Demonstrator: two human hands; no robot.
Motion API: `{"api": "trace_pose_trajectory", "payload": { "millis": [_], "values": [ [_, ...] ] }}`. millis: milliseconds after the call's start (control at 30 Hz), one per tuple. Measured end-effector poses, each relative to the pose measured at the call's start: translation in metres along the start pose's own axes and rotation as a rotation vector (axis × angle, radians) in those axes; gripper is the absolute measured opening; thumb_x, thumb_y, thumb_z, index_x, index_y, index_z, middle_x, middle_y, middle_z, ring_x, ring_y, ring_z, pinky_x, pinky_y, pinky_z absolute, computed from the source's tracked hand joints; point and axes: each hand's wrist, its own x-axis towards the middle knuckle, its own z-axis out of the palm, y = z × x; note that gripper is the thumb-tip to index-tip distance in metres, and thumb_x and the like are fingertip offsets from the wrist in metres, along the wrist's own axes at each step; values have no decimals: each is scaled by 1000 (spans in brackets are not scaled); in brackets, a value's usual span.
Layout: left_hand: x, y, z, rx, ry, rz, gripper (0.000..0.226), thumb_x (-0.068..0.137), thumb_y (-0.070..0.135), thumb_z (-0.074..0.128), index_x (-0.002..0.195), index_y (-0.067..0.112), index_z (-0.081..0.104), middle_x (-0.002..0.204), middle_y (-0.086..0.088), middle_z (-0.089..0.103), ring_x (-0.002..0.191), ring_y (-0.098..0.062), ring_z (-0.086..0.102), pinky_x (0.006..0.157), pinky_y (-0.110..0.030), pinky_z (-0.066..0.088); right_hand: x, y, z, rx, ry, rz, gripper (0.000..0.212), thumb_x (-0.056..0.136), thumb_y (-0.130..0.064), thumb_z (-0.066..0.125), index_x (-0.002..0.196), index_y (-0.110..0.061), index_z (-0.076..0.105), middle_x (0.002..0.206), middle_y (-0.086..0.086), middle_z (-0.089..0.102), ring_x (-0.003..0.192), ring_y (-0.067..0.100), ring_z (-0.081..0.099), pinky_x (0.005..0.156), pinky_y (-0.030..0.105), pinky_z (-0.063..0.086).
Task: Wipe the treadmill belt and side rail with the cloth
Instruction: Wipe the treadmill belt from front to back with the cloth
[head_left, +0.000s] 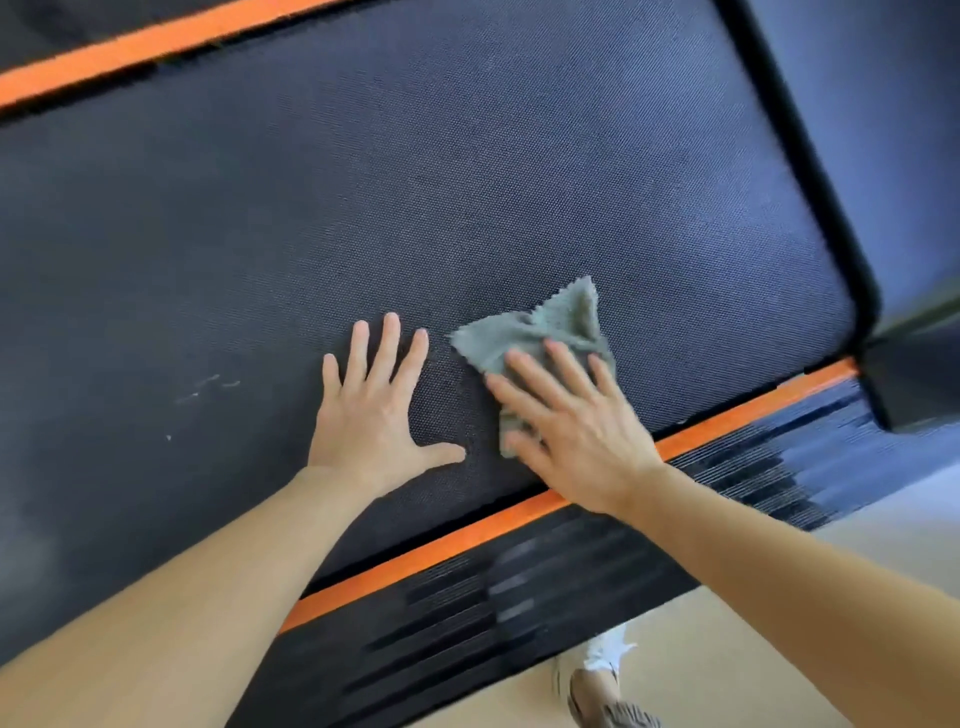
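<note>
I am pressing the crumpled grey-green microfibre cloth (540, 338) flat onto the dark textured treadmill belt (415, 182) under my right hand (566, 426), fingers spread; my left hand (374, 410), splayed and empty, is bracing. Next probably comes the ribbed black side rail (519, 587).

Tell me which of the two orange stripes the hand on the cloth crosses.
The near orange stripe, between the belt and the ribbed side rail. The right hand, pressing the grey cloth, has its wrist over it; the far stripe lies untouched.
</note>
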Motion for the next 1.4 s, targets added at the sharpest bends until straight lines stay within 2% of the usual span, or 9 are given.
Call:
{"api": "trace_pose_trajectory", "payload": {
  "millis": [200, 433, 567, 733, 933, 1033, 1100, 1267, 1400],
  "values": [
    [-1, 0, -2, 0, 9, 4, 132, 58, 97, 47, 160, 26, 1, 167, -4, -12, 153, -32, -9, 120, -62, 13, 43, 55, -9, 122, 67, 466, 57, 101, -48, 30, 155, -40, 11, 166, -4, 8, 151, 41, 4, 114, 70, 12],
    [-3, 2, -5, 37, 8, 5, 131, 61, 96, 44, 160, 20, 4, 167, -7, -9, 153, -35, -5, 118, -63, 18, -2, -27, 9, -26, 3, -285, 60, 100, -36, 46, 155, -32, 23, 166, -4, 14, 152, 37, 7, 118, 64, 13],
    [-4, 7, -7, 52, -1, -20, 132, 61, 95, 46, 160, 20, 1, 167, -7, -12, 153, -35, -7, 118, -62, 17, 1, -4, 3, 109, 214, -167, 44, 101, -30, 49, 143, -22, 50, 159, 3, 35, 142, 34, 36, 113, 46, 35],
    [0, 10, -13, 59, -46, -57, 135, 56, 97, 49, 159, 23, 5, 167, -4, -8, 153, -33, -3, 116, -61, 26, 30, -22, 16, 44, 62, -192, 66, 98, -58, 36, 157, -32, 22, 167, 1, 10, 153, 33, 4, 122, 52, 10],
    [9, 44, -27, -117, -119, -222, 144, 49, 77, 80, 156, 18, 4, 166, -4, -15, 153, -34, -9, 115, -64, 22, 0, 68, 14, 84, 114, 353, 84, 91, -74, 30, 159, -30, 7, 166, 15, -2, 152, 39, -4, 121, 57, 4],
    [13, 53, -22, -106, -148, -271, 150, 46, 81, 78, 156, 16, 0, 164, -5, -23, 151, -37, -15, 116, -68, 16, -19, 130, 8, 32, 102, 648, 78, 97, -63, 24, 158, -17, 13, 164, 24, 8, 149, 48, -2, 119, 61, -2],
    [13, 54, -16, -66, -139, -277, 152, 45, 83, 76, 156, 14, 0, 163, -7, -24, 151, -38, -15, 116, -68, 17, -24, 153, 6, 7, 97, 709, 71, 100, -54, 24, 157, -12, 16, 165, 18, 12, 150, 46, -5, 118, 63, -4],
    [12, 53, -15, -110, -92, -273, 149, 44, 80, 79, 156, 16, 4, 164, -1, -22, 152, -34, -15, 116, -68, 16, -5, 111, 13, 50, 189, 475, 68, 100, -45, 35, 157, -14, 16, 166, 12, 10, 152, 39, 4, 120, 57, 6],
    [8, 52, -14, -138, -68, -284, 148, 43, 81, 79, 156, 19, 6, 165, 4, -20, 152, -30, -14, 116, -67, 19, 18, 30, 15, 51, 129, -47, 64, 101, -43, 42, 158, -25, 19, 167, 1, 10, 153, 34, 3, 121, 56, 4]
  ]
}}
